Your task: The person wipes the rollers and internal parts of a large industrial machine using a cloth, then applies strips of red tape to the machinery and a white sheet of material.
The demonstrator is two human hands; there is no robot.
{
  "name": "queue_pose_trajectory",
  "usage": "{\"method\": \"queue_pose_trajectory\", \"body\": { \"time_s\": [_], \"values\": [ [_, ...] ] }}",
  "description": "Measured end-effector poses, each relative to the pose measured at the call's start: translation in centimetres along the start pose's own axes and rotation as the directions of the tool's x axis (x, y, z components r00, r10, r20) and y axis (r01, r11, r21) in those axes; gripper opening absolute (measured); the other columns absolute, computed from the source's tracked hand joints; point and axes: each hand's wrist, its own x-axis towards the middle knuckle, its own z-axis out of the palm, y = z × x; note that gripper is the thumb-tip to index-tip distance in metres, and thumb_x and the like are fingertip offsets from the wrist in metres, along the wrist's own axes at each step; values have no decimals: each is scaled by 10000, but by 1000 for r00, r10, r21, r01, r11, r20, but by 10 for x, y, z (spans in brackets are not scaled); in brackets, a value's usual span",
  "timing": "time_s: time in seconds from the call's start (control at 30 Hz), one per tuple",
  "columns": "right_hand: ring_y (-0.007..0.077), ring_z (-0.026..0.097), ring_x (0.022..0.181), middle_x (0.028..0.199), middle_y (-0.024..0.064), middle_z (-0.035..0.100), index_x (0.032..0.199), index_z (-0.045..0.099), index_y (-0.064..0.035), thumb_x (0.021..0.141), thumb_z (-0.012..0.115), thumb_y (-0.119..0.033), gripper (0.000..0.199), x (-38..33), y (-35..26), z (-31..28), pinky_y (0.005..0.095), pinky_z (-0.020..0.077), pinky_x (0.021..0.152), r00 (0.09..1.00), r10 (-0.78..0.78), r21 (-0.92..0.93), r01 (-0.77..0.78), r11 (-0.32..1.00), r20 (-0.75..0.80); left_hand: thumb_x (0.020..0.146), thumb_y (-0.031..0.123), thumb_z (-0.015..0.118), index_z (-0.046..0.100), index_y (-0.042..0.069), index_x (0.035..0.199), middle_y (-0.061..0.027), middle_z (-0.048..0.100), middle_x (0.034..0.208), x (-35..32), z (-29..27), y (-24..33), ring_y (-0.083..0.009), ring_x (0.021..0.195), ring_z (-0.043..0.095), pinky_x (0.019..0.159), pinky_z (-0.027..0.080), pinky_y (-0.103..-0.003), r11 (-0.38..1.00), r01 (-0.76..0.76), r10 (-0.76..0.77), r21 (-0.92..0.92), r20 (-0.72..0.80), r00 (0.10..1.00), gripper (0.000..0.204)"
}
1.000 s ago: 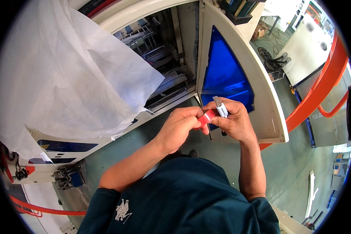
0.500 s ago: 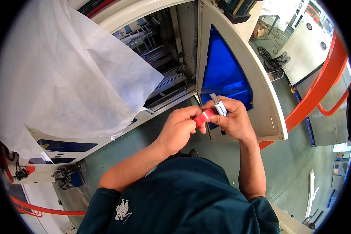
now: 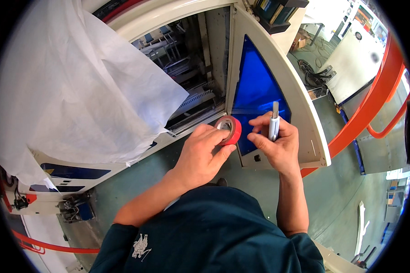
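My left hand (image 3: pixel 199 154) grips a roll of red tape (image 3: pixel 235 134), with fingertips reaching into its core and the thumb along its lower edge. To its right, my right hand (image 3: pixel 283 144) holds a utility knife (image 3: pixel 274 128) upright against the fingers. A length of blade sticks out of the top of the knife. The thumb and index finger of that hand are apart, pointing toward the roll. A gap separates the two hands. Behind them stands an open cream machine door (image 3: pixel 307 113) with a blue window (image 3: pixel 258 84).
A white sheet (image 3: pixel 86 91) drapes over the machine at left. Its opening (image 3: pixel 187 68) shows metal parts inside. An orange curved rail (image 3: pixel 366 111) rises at right, beyond the door. Black cables (image 3: pixel 312 75) lie on the green floor (image 3: pixel 337 195), along with a white strip (image 3: pixel 361 227).
My hands have moved apart; they were together at the tape roll. The roll has turned so its core shows. The knife has swung upright and moved right.
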Motion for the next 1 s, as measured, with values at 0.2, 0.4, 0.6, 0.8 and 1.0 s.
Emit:
{"method": "queue_pose_trajectory", "body": {
  "time_s": [0.2,0.4,0.6,0.8,1.0],
  "values": [
    [148,555,676,769,62,596,915,728,14,750,803,9,182,5,-9,9,276,433,614,990,-111,-223,129,966,91,805,113,781,683,-22,1046,-163,670,962,3,-4,7,-313,915,571,804,473,-394,998,0,-1,58,20,1000,293],
    [210,615,678,789,104,650,881,720,9,771,760,41,121,10,-6,10,314,475,614,974,-182,-302,215,929,133,800,138,779,702,18,1044,-96,681,943,5,-7,5,-288,871,527,785,445,-369,986,-39,29,160,67,997,283],
    [299,649,715,814,121,650,884,708,-9,735,725,61,166,19,-11,10,353,505,631,949,-217,-439,300,847,229,820,168,756,712,44,1000,-90,681,899,12,-12,9,-292,866,527,762,453,-383,972,-46,24,231,97,995,223],
    [335,631,720,800,133,612,887,676,-12,728,711,47,174,28,-14,11,388,499,625,929,-201,-488,338,805,311,830,191,749,716,60,999,-101,691,914,16,-19,3,-287,841,533,743,455,-393,970,-31,-8,240,161,987,217],
    [359,615,732,795,144,597,879,657,-1,737,707,-1,151,35,-13,10,411,493,637,919,-166,-475,332,815,358,845,187,734,709,49,1021,-120,697,977,18,-20,0,-305,852,546,773,463,-392,985,44,-76,167,191,979,225]
  ]
}}
